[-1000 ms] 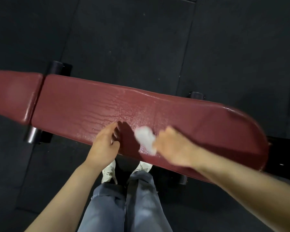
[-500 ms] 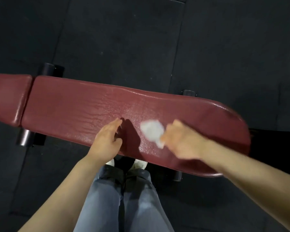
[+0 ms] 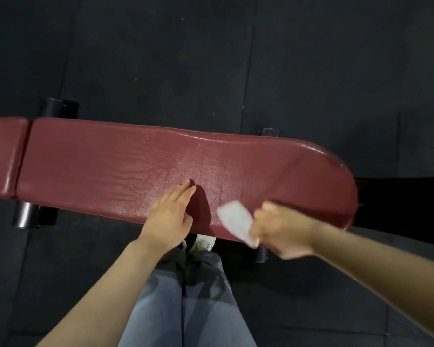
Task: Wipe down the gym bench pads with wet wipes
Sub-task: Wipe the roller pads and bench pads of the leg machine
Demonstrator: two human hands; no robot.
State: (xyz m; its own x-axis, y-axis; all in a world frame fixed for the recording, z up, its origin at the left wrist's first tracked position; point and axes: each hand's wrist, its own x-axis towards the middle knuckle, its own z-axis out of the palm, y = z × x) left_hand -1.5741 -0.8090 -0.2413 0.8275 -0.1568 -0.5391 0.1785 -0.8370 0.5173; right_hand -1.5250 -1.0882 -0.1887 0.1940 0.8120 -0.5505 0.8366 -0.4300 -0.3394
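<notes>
A person's left hand (image 3: 169, 216) rests flat, fingers pressed together, on the near edge of a maroon bench pad (image 3: 110, 166), while the blurred right hand (image 3: 283, 231) pinches a white wet wipe (image 3: 237, 220) against the pad's near edge toward its rounded right end

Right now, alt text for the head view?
The right hand holds a white wet wipe against the long dark-red vinyl bench pad. The left hand rests flat on the pad beside it.
</notes>
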